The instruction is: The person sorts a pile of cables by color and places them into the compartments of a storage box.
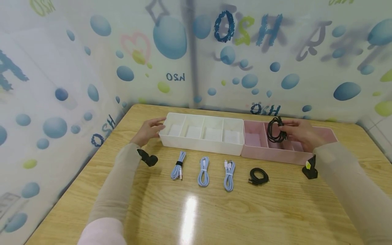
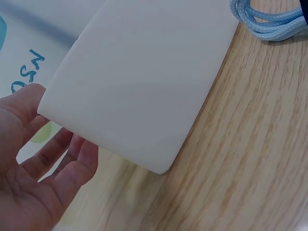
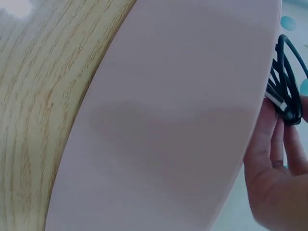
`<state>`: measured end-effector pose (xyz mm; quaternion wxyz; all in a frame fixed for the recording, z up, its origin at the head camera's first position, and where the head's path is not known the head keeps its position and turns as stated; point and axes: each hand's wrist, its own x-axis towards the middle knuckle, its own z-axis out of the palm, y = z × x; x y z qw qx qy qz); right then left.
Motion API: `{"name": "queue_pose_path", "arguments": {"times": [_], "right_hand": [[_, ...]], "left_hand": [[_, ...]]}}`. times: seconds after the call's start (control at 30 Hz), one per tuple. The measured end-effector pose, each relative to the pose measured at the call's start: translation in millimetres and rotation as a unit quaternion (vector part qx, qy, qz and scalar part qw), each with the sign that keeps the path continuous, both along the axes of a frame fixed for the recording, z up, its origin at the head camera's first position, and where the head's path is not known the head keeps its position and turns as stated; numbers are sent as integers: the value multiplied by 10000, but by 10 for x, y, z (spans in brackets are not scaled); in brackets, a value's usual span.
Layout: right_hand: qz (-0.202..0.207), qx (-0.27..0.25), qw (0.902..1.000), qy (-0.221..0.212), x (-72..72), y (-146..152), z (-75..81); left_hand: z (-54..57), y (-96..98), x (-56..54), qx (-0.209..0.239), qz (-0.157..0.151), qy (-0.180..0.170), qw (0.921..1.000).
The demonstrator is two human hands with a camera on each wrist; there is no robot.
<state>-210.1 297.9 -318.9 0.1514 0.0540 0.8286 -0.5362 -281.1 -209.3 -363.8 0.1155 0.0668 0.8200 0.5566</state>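
My right hand [image 1: 301, 132] pinches a coiled black cable [image 1: 274, 130] above the pink divided box [image 1: 275, 155]. In the right wrist view, the black cable [image 3: 288, 91] shows past the box's rim, with part of the hand [image 3: 276, 178] cut off by the frame edge. My left hand [image 1: 149, 131] is at the left end of the white divided box [image 1: 202, 144], its fingers touching that end. The left wrist view has the left hand [image 2: 43, 163] with loosely bent fingers beside the white box's end wall [image 2: 139, 86].
In front of the boxes lie three light blue cable bundles: one with a black strap [image 1: 178, 166], a middle one [image 1: 203, 172] and a right one [image 1: 229, 175]. Beside them is another coiled black cable [image 1: 258, 176]. A patterned curtain [image 1: 171, 81] hangs behind the wooden table [image 1: 147, 211].
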Motion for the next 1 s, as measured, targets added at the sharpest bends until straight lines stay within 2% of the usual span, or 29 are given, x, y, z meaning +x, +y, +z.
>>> {"name": "queue_pose_path", "arguments": {"times": [0.2, 0.47, 0.63, 0.77, 0.87, 1.0], "right_hand": [[-3, 320, 9994, 123, -16, -34, 2], [-306, 719, 9962, 397, -71, -118, -30], [-228, 1219, 9900, 670, -71, -151, -64], [-188, 1441, 9873, 645, -65, -171, -78], [-171, 1474, 9871, 603, -67, -169, -82], [-150, 1488, 9871, 564, -74, -167, -81]], "left_hand": [[4, 2, -2, 18, -38, 0, 10000], [10, 12, -5, 49, 20, -37, 10000], [-4, 7, -10, 27, 21, -7, 10000], [-7, 6, -5, -30, 15, -34, 10000], [19, 13, 13, -37, 3, -91, 10000], [106, 46, 76, 37, -29, -143, 9999]]}}
